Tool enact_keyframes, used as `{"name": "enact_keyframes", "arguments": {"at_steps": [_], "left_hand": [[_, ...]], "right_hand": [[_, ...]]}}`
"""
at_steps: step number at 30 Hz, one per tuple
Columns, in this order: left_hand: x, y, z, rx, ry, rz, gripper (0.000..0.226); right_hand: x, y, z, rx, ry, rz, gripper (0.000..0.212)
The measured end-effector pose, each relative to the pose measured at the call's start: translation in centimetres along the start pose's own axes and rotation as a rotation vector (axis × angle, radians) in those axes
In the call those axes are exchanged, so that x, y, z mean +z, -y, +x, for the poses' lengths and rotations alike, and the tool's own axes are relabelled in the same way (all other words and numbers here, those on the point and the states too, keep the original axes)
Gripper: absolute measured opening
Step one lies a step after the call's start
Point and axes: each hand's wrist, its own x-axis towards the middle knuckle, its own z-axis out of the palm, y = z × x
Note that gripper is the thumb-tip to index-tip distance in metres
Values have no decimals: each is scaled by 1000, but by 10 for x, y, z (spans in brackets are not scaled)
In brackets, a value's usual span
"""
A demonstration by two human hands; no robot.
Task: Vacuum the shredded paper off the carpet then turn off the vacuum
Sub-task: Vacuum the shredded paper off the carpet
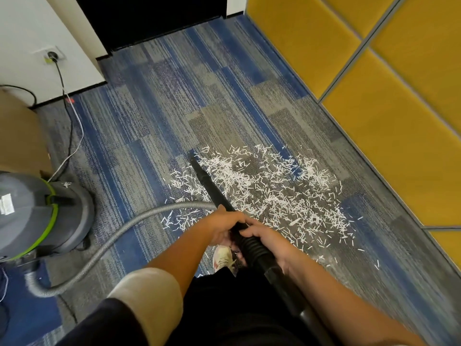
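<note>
The left hand [223, 227] curls over the black wand [212, 188]. The right hand [270, 242] grips its ribbed section just behind, toward 5 o'clock. The wand runs out toward 11 o'clock, its tip at the far left edge of the paper [287, 196], which lies thick on the carpet [174, 96] from 12 round to 3 o'clock. The hose [119, 233] loops off to the vacuum [32, 211] at 9 o'clock. Vacuuming looks barely begun. The next move is probably to sweep the tip rightward through the pile in passes, leaving the switch for last.
</note>
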Motion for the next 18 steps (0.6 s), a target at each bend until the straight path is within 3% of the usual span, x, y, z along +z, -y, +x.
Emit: {"name": "enact_keyframes", "arguments": {"at_steps": [14, 18], "left_hand": [[23, 1, 5, 13, -4, -6, 69], [41, 4, 2, 27, -11, 14, 72]], "right_hand": [[-16, -6, -14, 10, -71, 55, 34], [-27, -9, -26, -23, -59, 60, 33]]}}
